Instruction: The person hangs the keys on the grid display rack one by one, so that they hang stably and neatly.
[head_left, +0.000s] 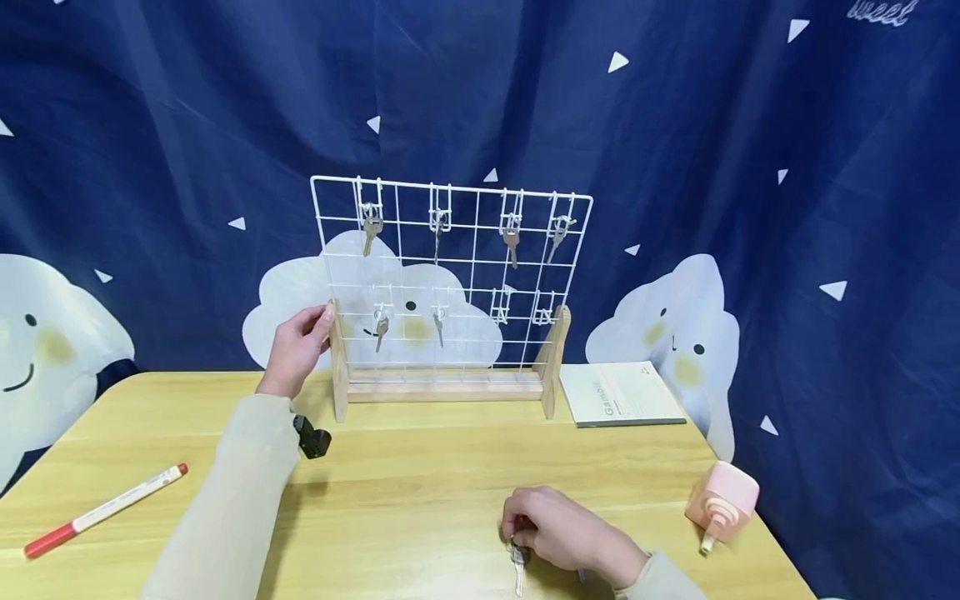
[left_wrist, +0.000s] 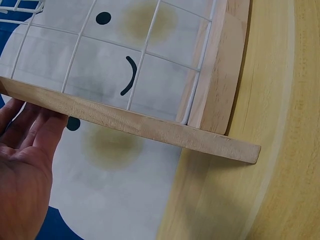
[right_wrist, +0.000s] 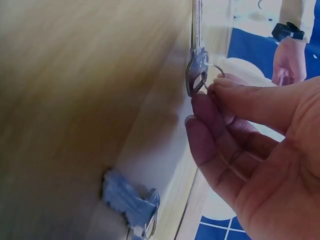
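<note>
So the right hand [head_left: 558, 533] is down at the near edge of the wooden table [head_left: 420, 483], thumb and forefinger pinching the little ring of a silver key [head_left: 517, 567]. The right wrist view shows it best: the ring is squeezed between the fingertips [right_wrist: 220, 87] and the key [right_wrist: 196, 60] hangs off it with its blade lying along the tabletop. Grabbing the ring rather than the blade makes sense to me, since the ring is the part that would go over a hook. A second key [right_wrist: 131, 205] lies flat on the table just beside that hand, untouched.

The left hand [head_left: 298, 346] is over at the far left, fingers pretty much straight and resting against the left wooden upright of the key rack [head_left: 450, 292]. It looks like it's just bracing the rack so it doesn't slide or tip; in the left wrist view the fingers [left_wrist: 30, 130] lie along the wood, not wrapped round it.

The rack's white wire grid already has keys dangling on the top row and two on the lower left hooks, with the lower right hooks [head_left: 521, 312] bare. Also around: a red-capped marker [head_left: 105, 510] at the left, a booklet [head_left: 621, 393] right of the rack, and a pink tape dispenser thing [head_left: 722, 502] at the right edge.
</note>
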